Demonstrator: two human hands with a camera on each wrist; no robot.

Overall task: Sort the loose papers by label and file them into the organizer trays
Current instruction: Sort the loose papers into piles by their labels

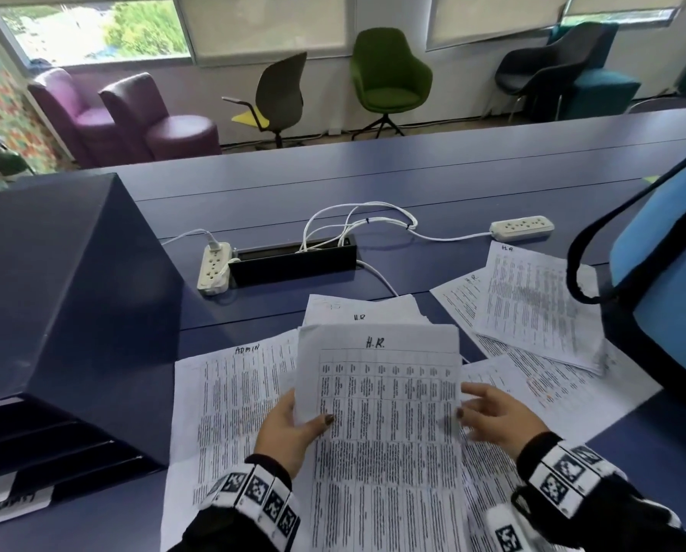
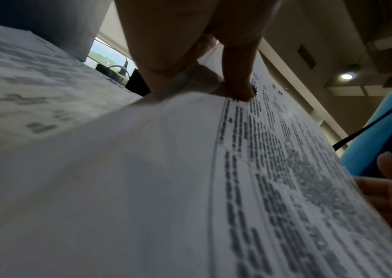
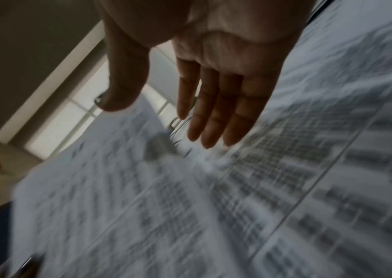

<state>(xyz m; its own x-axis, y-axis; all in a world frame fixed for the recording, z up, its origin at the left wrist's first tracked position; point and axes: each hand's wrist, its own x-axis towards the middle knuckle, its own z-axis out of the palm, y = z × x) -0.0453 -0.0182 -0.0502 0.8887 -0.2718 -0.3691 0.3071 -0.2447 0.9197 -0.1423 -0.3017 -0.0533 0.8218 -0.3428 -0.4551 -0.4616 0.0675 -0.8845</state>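
Note:
My left hand [image 1: 293,422] pinches a printed sheet headed "H.R." [image 1: 385,412] at its left edge, thumb on top, and holds it raised over the desk; the left wrist view shows the thumb [image 2: 238,75] pressing the same sheet [image 2: 142,169]. My right hand [image 1: 488,416] hovers at the sheet's right edge with straight fingers [image 3: 216,112] and holds nothing. Under the sheet lie a page marked "ADMIN" [image 1: 234,392] and another "H.R." page [image 1: 357,308]. More "H.R." pages [image 1: 532,304] lie at the right. The dark blue organizer [image 1: 66,312] with its trays stands at the left.
A blue bag with black straps [image 1: 664,272] stands at the right edge, over some pages. Two white power strips [image 1: 214,266] [image 1: 522,227], cables and a black cable box [image 1: 293,260] lie behind the papers. Chairs stand beyond the blue desk [image 1: 413,181].

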